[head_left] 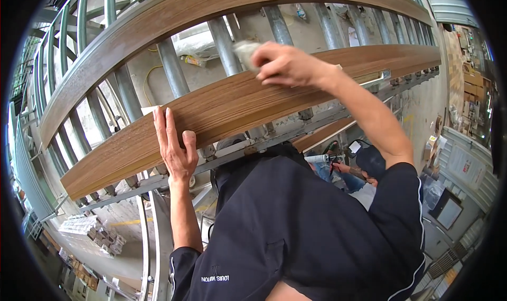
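A long wood-grain board (237, 103) lies across metal rollers in front of me. My left hand (177, 148) rests on its near left part, fingers stretched out and spread, thumb apart. Over the board's far edge, near its middle, my right hand (288, 64) is closed on a crumpled whitish cloth (246, 54), blurred by motion. Whether the cloth touches the board, I cannot tell. Toward the board's right end sits a slot with a small metal plate (384, 74).
A second wood-grain board (158, 24) lies farther off on the rollers (172, 69). Plastic wrapping (203, 45) shows below them. To my lower right, a person in a dark cap (371, 163) works with a white tube-shaped tool (318, 158). Stacked white profiles (92, 232) lie at lower left.
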The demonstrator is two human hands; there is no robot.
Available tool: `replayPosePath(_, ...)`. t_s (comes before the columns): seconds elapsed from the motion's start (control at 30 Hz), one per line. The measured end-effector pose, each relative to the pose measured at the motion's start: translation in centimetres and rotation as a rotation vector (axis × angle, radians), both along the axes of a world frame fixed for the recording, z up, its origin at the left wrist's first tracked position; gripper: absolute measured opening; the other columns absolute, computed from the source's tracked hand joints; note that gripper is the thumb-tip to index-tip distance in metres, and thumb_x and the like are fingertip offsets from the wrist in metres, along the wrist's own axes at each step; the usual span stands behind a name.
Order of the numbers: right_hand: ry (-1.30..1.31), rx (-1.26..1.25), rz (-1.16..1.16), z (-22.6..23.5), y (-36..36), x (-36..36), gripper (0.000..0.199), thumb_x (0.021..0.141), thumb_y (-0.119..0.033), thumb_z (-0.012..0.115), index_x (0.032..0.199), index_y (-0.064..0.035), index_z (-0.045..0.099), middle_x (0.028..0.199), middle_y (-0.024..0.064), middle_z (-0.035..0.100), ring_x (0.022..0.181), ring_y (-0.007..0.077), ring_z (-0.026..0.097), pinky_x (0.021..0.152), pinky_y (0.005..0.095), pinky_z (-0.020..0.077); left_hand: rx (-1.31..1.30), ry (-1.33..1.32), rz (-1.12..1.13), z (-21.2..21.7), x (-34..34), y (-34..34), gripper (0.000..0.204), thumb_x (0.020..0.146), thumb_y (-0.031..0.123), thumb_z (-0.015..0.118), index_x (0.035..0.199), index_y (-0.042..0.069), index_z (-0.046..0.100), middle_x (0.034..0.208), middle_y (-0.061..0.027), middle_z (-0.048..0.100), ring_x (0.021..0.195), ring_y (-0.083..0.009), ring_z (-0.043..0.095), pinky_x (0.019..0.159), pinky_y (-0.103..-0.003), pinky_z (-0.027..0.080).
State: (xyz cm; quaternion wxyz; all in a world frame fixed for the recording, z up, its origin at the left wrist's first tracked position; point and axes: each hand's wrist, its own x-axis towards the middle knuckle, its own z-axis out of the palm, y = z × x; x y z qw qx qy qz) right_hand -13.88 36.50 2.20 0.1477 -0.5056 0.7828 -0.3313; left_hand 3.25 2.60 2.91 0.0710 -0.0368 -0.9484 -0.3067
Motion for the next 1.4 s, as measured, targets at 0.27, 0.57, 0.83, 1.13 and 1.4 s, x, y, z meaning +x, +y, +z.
replayPosePath(0.27, 0.115, 0.234, -0.184, 4.3, 12.6, -0.7, 0.013, 0.081, -0.011, 0.075, 0.094, -0.0132, 0.074, 0.12, 0.0143, 0.06, 0.113, 0.0334, 0.058, 0.096, 0.0397, 0.0486, 0.021, 0.012, 0.034, -0.6, 0.2, -0.1, 0.05, 0.093, 0.01, 0.049, 0.14, -0.006, 0.046, 0.153, -0.0252, 0.035, 0.144, -0.0414, 0.03, 0.118, -0.047, 0.024)
replayPosePath(0.57, 0.29, 0.432, -1.229, 10.4, 19.4, 8.4, 0.021, 0.075, -0.004, 0.071, 0.093, -0.0049, 0.061, 0.091, 0.0105, 0.062, 0.085, 0.0239, 0.064, 0.077, 0.0369, 0.0503, -0.019, 0.021, 0.012, -0.7, 0.3, 0.2, 0.049, 0.092, 0.01, 0.052, 0.139, -0.004, 0.048, 0.152, -0.0258, 0.035, 0.144, -0.0415, 0.03, 0.118, -0.05, 0.023)
replayPosePath(0.83, -0.246, 0.419, -1.352, 4.4, 10.6, 16.1, 0.064, 0.083, -0.008, 0.074, 0.141, -0.0091, 0.047, 0.112, 0.0115, 0.055, 0.081, 0.022, 0.068, 0.061, 0.0296, 0.0626, -0.125, 0.054, -0.009, -1.4, 0.1, 0.3, 0.047, 0.092, 0.012, 0.053, 0.137, -0.002, 0.051, 0.151, -0.0237, 0.038, 0.143, -0.0412, 0.032, 0.119, -0.051, 0.024)
replayPosePath(1.13, -0.023, 0.209, -0.798, 2.6, -3.3, 20.1, 0.06, 0.071, -0.015, 0.079, 0.127, -0.0023, 0.06, 0.102, 0.0063, 0.06, 0.092, 0.0213, 0.057, 0.075, 0.0315, 0.0565, -0.138, 0.063, -0.023, -1.4, 0.3, 0.5, 0.048, 0.091, 0.012, 0.055, 0.138, 0.0, 0.052, 0.151, -0.0227, 0.039, 0.142, -0.0402, 0.034, 0.119, -0.05, 0.024)
replayPosePath(1.4, -0.244, 0.42, -1.299, 4.5, 6.0, 17.6, 0.058, 0.082, -0.014, 0.074, 0.136, -0.008, 0.054, 0.11, 0.0125, 0.055, 0.077, 0.0254, 0.066, 0.067, 0.0351, 0.0593, -0.138, 0.062, -0.007, -1.5, 0.4, 0.2, 0.049, 0.09, 0.014, 0.056, 0.136, -0.001, 0.053, 0.151, -0.0226, 0.039, 0.143, -0.0403, 0.032, 0.119, -0.05, 0.023)
